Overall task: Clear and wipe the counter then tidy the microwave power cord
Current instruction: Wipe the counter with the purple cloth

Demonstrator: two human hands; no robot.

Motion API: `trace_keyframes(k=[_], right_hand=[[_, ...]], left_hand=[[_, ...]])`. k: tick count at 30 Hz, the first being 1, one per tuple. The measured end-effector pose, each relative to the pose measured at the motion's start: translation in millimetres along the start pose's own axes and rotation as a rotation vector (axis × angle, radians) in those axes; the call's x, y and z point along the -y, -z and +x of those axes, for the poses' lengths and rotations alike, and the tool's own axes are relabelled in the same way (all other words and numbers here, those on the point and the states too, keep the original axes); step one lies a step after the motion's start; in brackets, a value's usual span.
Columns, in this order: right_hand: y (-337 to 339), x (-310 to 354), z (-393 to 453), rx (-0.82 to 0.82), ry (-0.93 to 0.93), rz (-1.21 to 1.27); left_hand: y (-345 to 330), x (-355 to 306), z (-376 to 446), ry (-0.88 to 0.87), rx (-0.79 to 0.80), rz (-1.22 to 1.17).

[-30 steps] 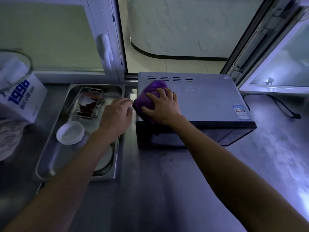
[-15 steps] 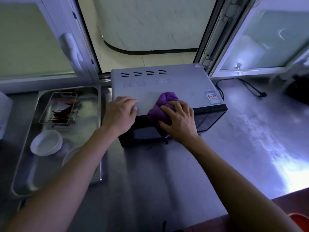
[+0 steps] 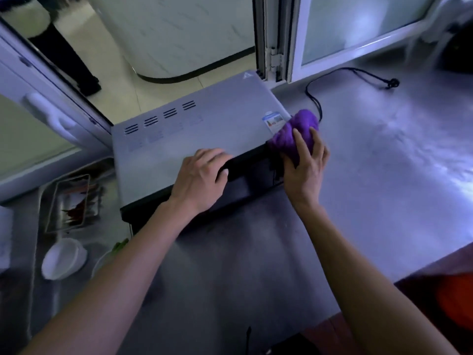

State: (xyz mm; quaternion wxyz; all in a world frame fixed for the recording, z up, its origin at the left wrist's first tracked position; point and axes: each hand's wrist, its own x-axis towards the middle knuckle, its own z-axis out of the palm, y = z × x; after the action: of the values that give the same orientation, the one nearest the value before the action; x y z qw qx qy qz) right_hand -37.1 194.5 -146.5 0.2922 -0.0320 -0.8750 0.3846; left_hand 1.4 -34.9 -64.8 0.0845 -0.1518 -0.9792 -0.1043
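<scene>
A grey microwave (image 3: 194,131) stands on the steel counter (image 3: 384,175) under an open window. My left hand (image 3: 199,175) grips its front top edge, fingers on top and thumb on the dark front. My right hand (image 3: 304,165) holds a bunched purple cloth (image 3: 297,131) against the microwave's front right corner. The black power cord (image 3: 345,73) loops loose on the counter behind the microwave's right side, its plug (image 3: 391,83) lying free.
A steel tray (image 3: 38,226) left of the microwave holds a small dish of red chillies (image 3: 74,203) and a white bowl (image 3: 64,257). Window frames stand behind. An orange object (image 3: 455,298) sits low at the right, past the counter edge.
My right hand has slid the cloth from the microwave's left top across to its front right corner. My left hand moved onto the microwave's front edge. The view swung right.
</scene>
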Motion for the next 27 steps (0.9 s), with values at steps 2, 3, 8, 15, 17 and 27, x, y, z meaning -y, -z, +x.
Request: trace_keyframes(k=[2,3,8,15,17,27], right_hand=[[-5,-1,-2,-0.013,-0.100,0.086],[-7,1,-4,-0.017,-0.136,0.129],[-20,15,-13,-0.101,-0.349,0.320],[-32,37,-23,-0.186,-0.444,0.379],[-36,44,-27,-0.193,-0.457,0.389],[-71,122,-92,-0.116,-0.522,0.457]], left_hand=[[-6,-7,11,-0.007,0.003,0.024],[-9,-10,14,0.001,-0.008,0.036],[-21,-15,16,0.004,-0.122,0.018],[-20,-13,6,-0.029,-0.054,0.056],[-20,-8,-3,-0.050,-0.044,0.070],[15,59,-73,0.026,-0.041,0.103]])
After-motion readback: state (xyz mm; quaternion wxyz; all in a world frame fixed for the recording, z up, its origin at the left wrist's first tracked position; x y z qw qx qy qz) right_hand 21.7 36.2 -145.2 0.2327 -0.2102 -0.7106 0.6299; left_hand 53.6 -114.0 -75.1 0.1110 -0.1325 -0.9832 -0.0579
